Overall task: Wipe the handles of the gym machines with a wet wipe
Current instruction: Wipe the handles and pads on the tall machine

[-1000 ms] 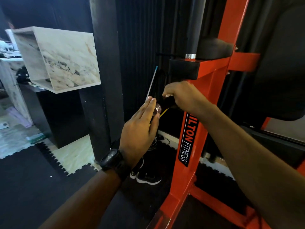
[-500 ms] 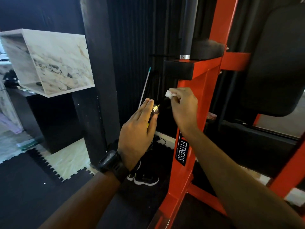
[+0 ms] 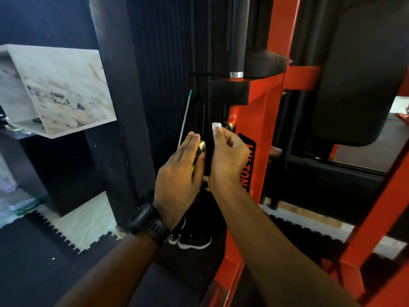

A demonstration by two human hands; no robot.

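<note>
Dark ribbed wall panels and a black pillar (image 3: 119, 107) fill the background of your head view. At the left a marble-patterned box shelf (image 3: 62, 89) juts out. Black interlocking floor mats (image 3: 33, 258) lie below, with 1 pair of black shoes (image 3: 192, 241) standing on them just under your wrists.

At the right stands the orange machine frame (image 3: 263, 120) with a large black pad (image 3: 358, 74) behind it. From the frame a short dark handle (image 3: 208, 141) sticks out towards you and ends in a chrome end cap (image 3: 202, 146).

Your left hand (image 3: 179, 171), the one with the black watch (image 3: 147, 222) on its wrist, lies flat-fingered against that cap. Its fingers are straight, so there is no grip closed round anything. A sliver of yellow shows under the palm; you cannot tell what it is.

Your right hand (image 3: 228, 160) has a narrow grip. Thumb and forefinger pinch the wet wipe (image 3: 216, 125), which is bunched into a small white wad just above the handle, near where it meets the frame. Whether the wipe touches the handle is unclear.

The wipe is light, soft and damp, so it will likely slip or ball up further under a fingertip pinch. Judging from this, open it out and wrap it round the handle with your whole palm. The handle looks rigid and fixed, so steady it at the cap while you rub along it.
</note>
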